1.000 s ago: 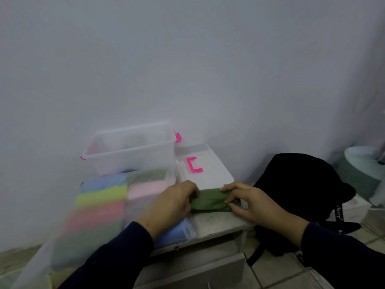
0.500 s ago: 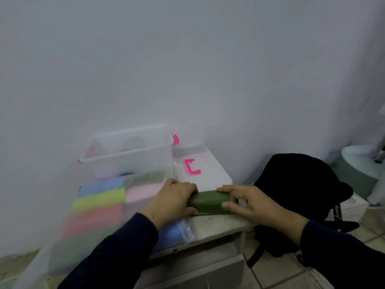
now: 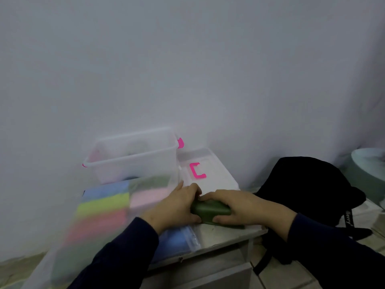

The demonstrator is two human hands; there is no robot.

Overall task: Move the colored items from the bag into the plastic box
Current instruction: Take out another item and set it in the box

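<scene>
A dark green cloth (image 3: 210, 211), rolled into a short bundle, lies on the small white table (image 3: 229, 236). My left hand (image 3: 177, 207) grips its left end and my right hand (image 3: 239, 207) covers its right end; both are closed on it. To the left a clear plastic bag (image 3: 100, 215) holds several colored folded items: blue, yellow-green, pink, red. Behind it stands the clear plastic box (image 3: 133, 159) with pink latches; its inside is blurred.
The box's clear lid (image 3: 208, 170) with a pink handle lies flat to the right of the box. A black backpack (image 3: 308, 190) sits on the floor right of the table. A pale round object (image 3: 370, 165) is at far right. A white wall is close behind.
The green cloth went from a flat strip to a tight short roll. My two hands have moved closer together on it.
</scene>
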